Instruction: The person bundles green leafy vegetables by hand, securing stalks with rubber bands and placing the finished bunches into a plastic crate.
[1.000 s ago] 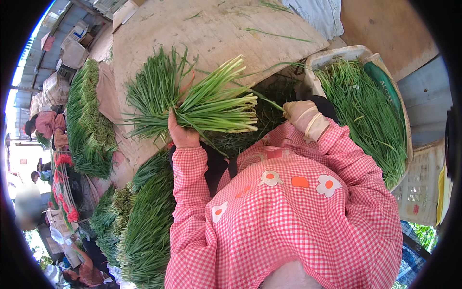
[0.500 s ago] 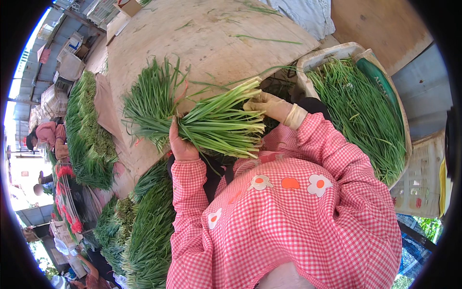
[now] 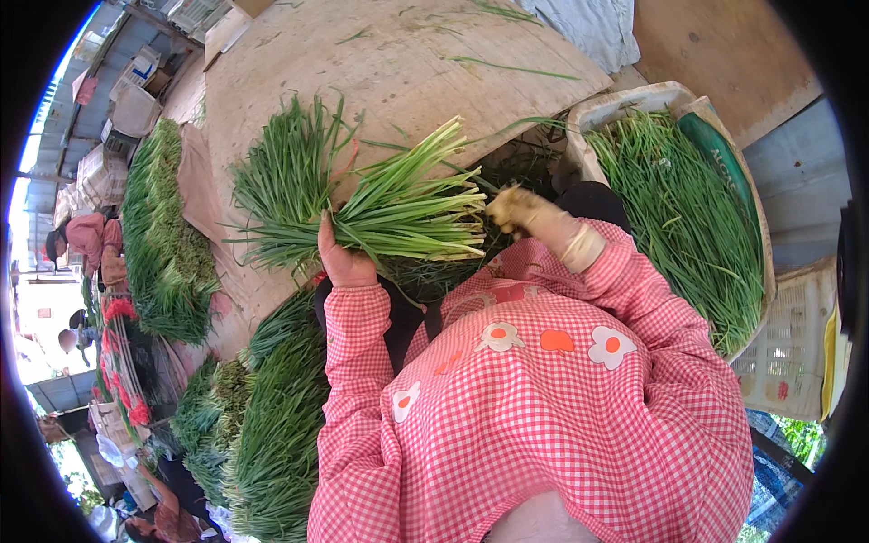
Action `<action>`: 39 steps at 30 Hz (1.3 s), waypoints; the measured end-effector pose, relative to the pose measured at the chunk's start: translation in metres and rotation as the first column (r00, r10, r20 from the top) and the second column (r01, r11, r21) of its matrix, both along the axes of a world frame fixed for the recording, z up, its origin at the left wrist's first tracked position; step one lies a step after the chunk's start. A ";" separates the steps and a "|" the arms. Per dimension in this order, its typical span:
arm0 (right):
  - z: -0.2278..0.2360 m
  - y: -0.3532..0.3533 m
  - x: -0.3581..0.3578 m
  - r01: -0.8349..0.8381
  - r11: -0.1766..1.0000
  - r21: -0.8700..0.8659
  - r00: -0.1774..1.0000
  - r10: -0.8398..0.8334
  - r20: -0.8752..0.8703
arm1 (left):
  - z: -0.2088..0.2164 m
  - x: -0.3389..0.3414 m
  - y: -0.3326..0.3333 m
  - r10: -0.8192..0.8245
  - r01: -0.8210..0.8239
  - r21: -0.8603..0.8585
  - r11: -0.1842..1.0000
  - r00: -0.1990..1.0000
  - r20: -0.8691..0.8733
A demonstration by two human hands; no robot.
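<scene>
In the clamped left hand (image 3: 346, 264) fan slender, pale-ended green stalks (image 3: 407, 215); beside them, the cream-gloved right hand (image 3: 536, 217) blurs, its grip unclear.

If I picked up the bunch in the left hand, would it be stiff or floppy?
The bunch would probably feel springy at its pale ends, which stick out fairly straight, but floppier toward the thin, bending leaves. It may spread if the left hand lets go, since its stalks already fan out.

grn stalk bunch (image 3: 407, 217) | held, fanned – pale ends rt | lvs lft
</scene>
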State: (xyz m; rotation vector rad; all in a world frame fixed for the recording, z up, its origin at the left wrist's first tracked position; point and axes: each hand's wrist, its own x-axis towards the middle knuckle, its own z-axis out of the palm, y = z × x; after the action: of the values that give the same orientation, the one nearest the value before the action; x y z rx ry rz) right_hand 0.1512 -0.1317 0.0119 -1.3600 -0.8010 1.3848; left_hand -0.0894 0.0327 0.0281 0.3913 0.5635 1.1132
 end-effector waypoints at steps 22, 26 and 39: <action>0.033 0.032 -0.033 -0.203 0.979 -0.009 0.565 0.125 0.816 | 0.005 0.011 -0.019 0.011 -0.009 0.019 1.000 0.998 -0.069; 0.013 0.048 -0.056 -0.149 0.975 0.166 0.810 0.024 0.585 | 0.012 0.023 -0.029 -0.026 0.027 0.010 1.000 0.994 -0.108; 0.057 -0.011 -0.011 -0.369 0.889 0.272 0.598 0.003 0.801 | -0.003 0.012 -0.002 0.037 -0.037 0.007 0.999 0.998 -0.044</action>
State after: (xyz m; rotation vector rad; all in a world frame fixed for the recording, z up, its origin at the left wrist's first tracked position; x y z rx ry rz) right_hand 0.1397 -0.1427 0.0687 -1.5504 -1.7773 0.6136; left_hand -0.0771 0.0311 0.0251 0.4128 0.6082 1.1444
